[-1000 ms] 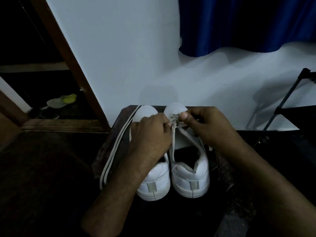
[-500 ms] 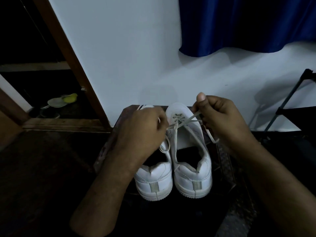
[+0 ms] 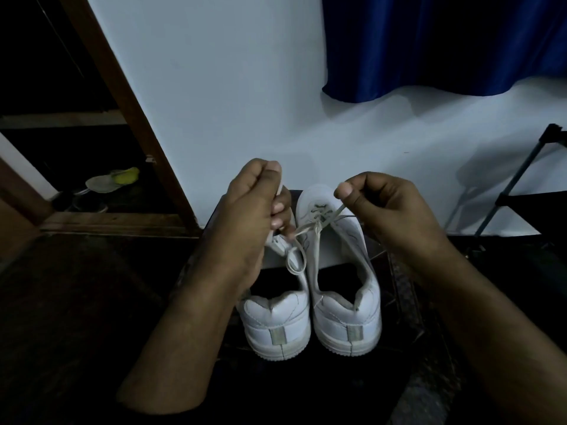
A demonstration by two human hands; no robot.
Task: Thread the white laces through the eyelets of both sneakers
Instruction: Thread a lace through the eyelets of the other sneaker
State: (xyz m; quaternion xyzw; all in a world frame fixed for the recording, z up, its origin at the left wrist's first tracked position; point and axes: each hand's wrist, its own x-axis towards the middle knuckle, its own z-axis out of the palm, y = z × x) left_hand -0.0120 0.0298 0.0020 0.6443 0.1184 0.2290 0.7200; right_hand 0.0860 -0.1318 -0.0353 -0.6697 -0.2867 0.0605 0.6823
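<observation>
Pale wall (image 3: 214,87), blue curtain (image 3: 445,41), wooden doorframe (image 3: 122,96), seemingly dark floor (image 3: 76,302)

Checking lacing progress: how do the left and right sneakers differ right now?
The right sneaker has lace crossed through its front eyelets; no lacing shows on the left sneaker. The right sneaker is in full view; the left hand hides the left sneaker's front. Both are white, heels toward the camera.

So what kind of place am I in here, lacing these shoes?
Probably a room in a home, dimly lit. A dark blue fabric curtain hangs against the plain white wall, a brown wooden door frame opens on the left, and the white sneakers sit on a dark floor.
</observation>
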